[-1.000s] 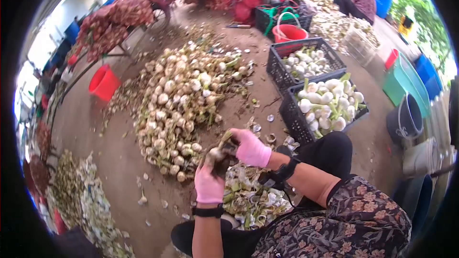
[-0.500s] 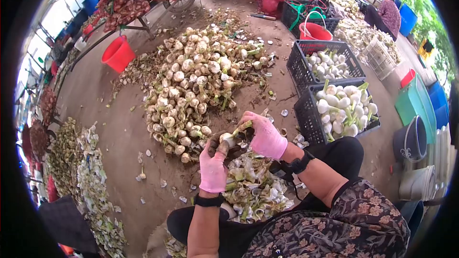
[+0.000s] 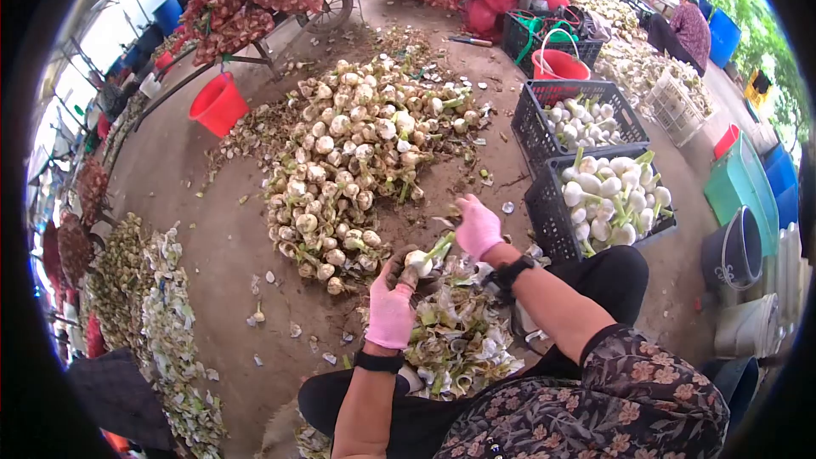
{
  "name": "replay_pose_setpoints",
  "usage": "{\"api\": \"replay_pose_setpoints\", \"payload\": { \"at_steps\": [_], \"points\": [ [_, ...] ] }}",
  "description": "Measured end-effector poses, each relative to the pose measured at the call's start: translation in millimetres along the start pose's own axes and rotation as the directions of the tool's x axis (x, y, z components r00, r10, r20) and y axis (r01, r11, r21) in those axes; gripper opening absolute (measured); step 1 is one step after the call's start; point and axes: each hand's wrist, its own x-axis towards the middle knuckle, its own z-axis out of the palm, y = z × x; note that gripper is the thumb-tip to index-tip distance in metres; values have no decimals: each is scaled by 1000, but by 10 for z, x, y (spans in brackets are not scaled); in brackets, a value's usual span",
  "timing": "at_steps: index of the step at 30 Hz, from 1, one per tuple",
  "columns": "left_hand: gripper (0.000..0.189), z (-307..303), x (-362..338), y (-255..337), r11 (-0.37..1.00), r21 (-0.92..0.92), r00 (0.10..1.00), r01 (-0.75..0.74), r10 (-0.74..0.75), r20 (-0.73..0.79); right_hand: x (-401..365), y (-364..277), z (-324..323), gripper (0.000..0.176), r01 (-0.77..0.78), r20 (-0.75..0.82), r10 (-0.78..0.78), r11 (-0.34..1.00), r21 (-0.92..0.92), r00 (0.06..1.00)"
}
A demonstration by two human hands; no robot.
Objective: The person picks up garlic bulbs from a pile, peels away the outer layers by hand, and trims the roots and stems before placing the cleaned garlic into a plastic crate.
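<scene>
In the head view, my left hand (image 3: 393,306), in a pink glove with dark, dirty fingers, grips a garlic bulb (image 3: 419,263). The bulb is white, and its green stem points up and right. To the right and a little higher, my gloved right hand (image 3: 478,228) is closed, with a strip of garlic skin (image 3: 445,221) at its fingertips. It is apart from the bulb. Below both hands lies a heap of peeled skins (image 3: 463,331) between my knees. Ahead spreads a large pile of unpeeled garlic (image 3: 340,161) on the ground.
On the right, two black crates (image 3: 548,225) (image 3: 531,132) hold clean white bulbs. A red bucket (image 3: 561,64) stands behind them, another red bucket (image 3: 218,104) at the left. Filled net sacks (image 3: 255,4) lie on a cart. A seated person (image 3: 687,30) is at far right.
My right hand has pulled up and away from the bulb, taking a strip of skin. The bulb in my left hand now looks whiter, and my left hand has shifted slightly right.
</scene>
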Motion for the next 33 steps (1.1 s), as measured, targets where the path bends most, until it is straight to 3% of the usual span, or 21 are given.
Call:
{"api": "replay_pose_setpoints", "payload": {
  "at_steps": [3, 4, 5, 6, 7, 8, 9, 10, 11, 13, 14, 16, 19, 24, 27, 31, 33],
  "points": [
    [37, 26, -66, 105, 993, -107, 998, 54, -55, -6, -123, 240, 6, 36, 350, 32, -350, 937, -1, 936],
    [42, -24, -49, 45, 988, -153, 1000, 21, -18, 19, -150, 225, -48, 36, 351, 37, -351, 936, -1, 936],
    [42, -100, -37, -5, 988, -153, 1000, 19, -16, 16, -159, 199, -95, 34, 162, 185, -230, 932, 324, 955],
    [43, -188, -36, -53, 1000, -2, 999, -25, 25, 25, -176, 148, -151, 34, -88, 360, -156, 812, 578, 920],
    [44, -233, -38, -74, 987, 148, 997, -68, 63, 41, -216, 0, -313, 34, -89, 361, -157, 811, 578, 919],
    [44, -193, -49, -40, 987, 147, 997, -66, 61, 39, -271, -210, -538, 33, -72, 385, -184, 824, 561, 904],
    [46, -111, -60, 23, 997, 66, 999, -45, 43, 28, -297, -327, -641, 32, -54, 410, -210, 838, 544, 888],
    [47, -66, -64, 52, 1000, -17, 1000, -23, 23, 19, -325, -334, -602, 33, 51, 276, -324, 727, 685, 905],
    [47, -71, -56, 36, 1000, -19, 1000, -22, 22, 19, -331, -384, -634, 33, 49, 279, -323, 728, 683, 905],
    [47, -103, -28, -6, 996, 78, 998, -50, 52, -30, -350, -518, -734, 37, 376, 154, -503, 786, 491, 850],
    [47, -122, -11, -17, 996, 78, 998, -48, 51, -31, -343, -542, -709, 37, 399, 130, -530, 758, 515, 838],
    [43, -160, 16, -28, 984, 156, 996, -87, 88, -5, -349, -546, -670, 35, 361, 173, -506, 778, 514, 845],
    [38, -148, 0, -42, 992, 87, 995, -90, 93, -39, -386, -656, -715, 31, 328, 222, -474, 815, 478, 852],
    [36, -103, 18, -20, 996, 25, 996, -85, 85, -27, -414, -757, -727, 23, 512, 222, -520, 853, 99, 825],
    [34, -128, 9, -54, 999, 10, 998, -42, 42, -37, -403, -692, -623, 25, 586, 155, -585, 809, 44, 796],
    [27, -30, -22, 7, 996, -84, 998, 5, -11, -67, -399, -679, -648, 26, 612, 93, -611, 791, 23, 786],
    [28, -45, -5, 49, 989, -144, 998, 42, -48, -41, -374, -689, -752, 23, 468, 223, -502, 863, 189, 836]
  ]
}}
